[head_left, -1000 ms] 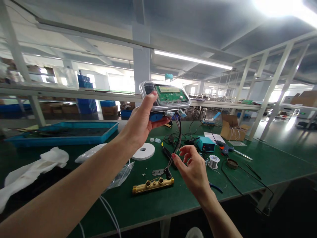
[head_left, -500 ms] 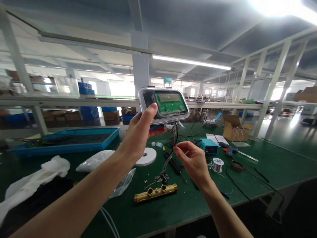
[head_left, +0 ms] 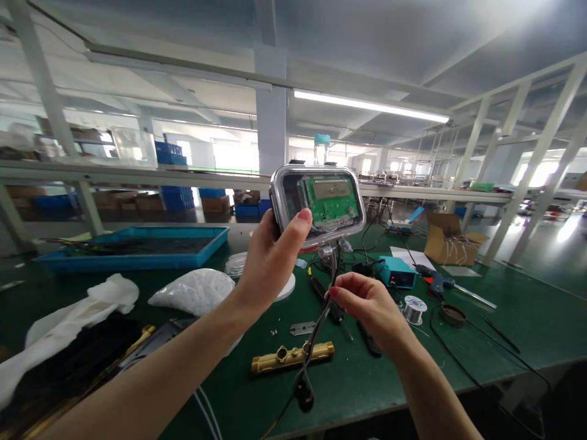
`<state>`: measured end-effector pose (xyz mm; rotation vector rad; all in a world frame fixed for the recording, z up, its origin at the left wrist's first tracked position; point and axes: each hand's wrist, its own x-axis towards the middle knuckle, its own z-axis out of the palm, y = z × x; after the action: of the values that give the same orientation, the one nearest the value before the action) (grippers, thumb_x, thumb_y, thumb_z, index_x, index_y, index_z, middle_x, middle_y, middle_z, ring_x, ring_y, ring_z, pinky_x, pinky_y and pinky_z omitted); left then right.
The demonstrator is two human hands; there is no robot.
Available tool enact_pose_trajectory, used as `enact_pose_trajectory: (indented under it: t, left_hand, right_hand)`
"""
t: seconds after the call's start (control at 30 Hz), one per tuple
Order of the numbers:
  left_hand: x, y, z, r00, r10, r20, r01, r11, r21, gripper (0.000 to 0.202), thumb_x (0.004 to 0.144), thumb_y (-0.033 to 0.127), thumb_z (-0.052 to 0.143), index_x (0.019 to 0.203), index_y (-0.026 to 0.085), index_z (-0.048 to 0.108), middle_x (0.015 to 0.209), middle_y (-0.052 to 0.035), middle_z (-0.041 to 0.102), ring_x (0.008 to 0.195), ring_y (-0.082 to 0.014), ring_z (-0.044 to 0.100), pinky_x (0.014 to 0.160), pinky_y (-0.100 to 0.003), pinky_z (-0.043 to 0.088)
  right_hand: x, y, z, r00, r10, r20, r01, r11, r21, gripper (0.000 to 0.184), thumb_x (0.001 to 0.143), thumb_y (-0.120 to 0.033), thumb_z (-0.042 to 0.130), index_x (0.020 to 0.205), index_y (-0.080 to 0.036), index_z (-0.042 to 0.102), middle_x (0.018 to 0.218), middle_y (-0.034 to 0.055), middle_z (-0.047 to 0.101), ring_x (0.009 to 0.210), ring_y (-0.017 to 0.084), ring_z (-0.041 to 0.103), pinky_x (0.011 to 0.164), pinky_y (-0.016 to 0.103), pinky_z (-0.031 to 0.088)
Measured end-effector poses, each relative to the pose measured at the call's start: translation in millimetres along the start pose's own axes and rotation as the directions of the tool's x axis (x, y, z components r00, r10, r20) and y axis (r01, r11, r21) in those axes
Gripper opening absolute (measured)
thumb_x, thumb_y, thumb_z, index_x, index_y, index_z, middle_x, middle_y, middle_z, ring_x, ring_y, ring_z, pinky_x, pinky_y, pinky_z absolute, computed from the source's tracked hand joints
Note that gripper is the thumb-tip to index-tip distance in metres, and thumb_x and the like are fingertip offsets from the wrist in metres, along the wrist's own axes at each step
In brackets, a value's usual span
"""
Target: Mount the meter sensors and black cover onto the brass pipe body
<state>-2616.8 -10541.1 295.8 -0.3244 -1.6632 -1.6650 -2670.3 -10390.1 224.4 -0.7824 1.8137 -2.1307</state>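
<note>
Fingers [head_left: 299,225] of left hand [head_left: 268,260] clamped on clear plastic rounded-rectangular case [head_left: 339,234], 1 flat green circuit board [head_left: 337,209] inside. Right hand [head_left: 373,305] pinches slim dark flexible cables [head_left: 316,333].

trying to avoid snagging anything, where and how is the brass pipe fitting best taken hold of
Probably by the plain stretch near the left end of the brass pipe fitting, coming from above and the left. It lies left to right on the table; its raised round ports sit further along, and the dark cable crosses in front of its right half.
</note>
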Motion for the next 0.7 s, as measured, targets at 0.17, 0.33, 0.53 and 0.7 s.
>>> enact_pose_trajectory:
  t: [0.17,0.33,0.53,0.7]
  left_hand:
    - [3.7,1.5,-6.9,0.99,-0.125,0.064,0.133,0.982,-0.138,0.038,0.086,0.048,0.058,0.107,0.017,0.063,0.098,-0.0097,0.063,0.088,-0.0249,0.061,0.065,-0.028,0.055]
    - [10.8,6.8,-8.9,0.983,-0.145,0.111,0.166,0.963,-0.212,0.035,0.089,0.043,0.053,0.114,0.02,0.062,0.108,-0.0096,0.062,0.095,-0.026,0.059,0.063,-0.028,0.056]
    - [17.4,11.9,-8.0,0.987,-0.128,0.093,0.147,0.959,-0.244,0.034,0.089,0.039,0.054,0.115,0.019,0.06,0.114,-0.011,0.061,0.101,-0.027,0.057,0.07,-0.032,0.058]
    - [20.3,11.4,-11.3,0.989,-0.129,0.07,0.141,0.965,-0.221,0.034,0.088,0.041,0.055,0.113,0.02,0.061,0.111,-0.0101,0.062,0.097,-0.0269,0.058,0.069,-0.033,0.059]
  right_hand:
    - [1.6,6.1,-10.9,0.988,-0.001,0.153,0.013,0.997,-0.079,0.024,0.071,-0.034,0.071,0.085,-0.015,0.065,0.08,0.0016,0.066,0.069,0.01,0.056,0.064,0.022,0.044]
    - [4.0,24.2,-15.7,0.971,0.009,0.239,-0.006,1.0,-0.011,0.023,0.076,-0.028,0.067,0.096,-0.017,0.065,0.093,0.0024,0.069,0.082,0.01,0.061,0.076,0.023,0.047]
    - [6.7,44.1,0.0,0.995,-0.003,0.099,-0.001,0.999,0.034,0.021,0.069,-0.028,0.073,0.084,-0.016,0.063,0.075,-0.0017,0.067,0.067,0.007,0.059,0.063,0.02,0.045]
    - [1.7,42.2,11.4,0.996,-0.02,0.085,0.02,1.0,0.007,0.014,0.072,-0.027,0.068,0.078,-0.015,0.061,0.07,-0.0014,0.066,0.064,0.009,0.058,0.062,0.022,0.045]
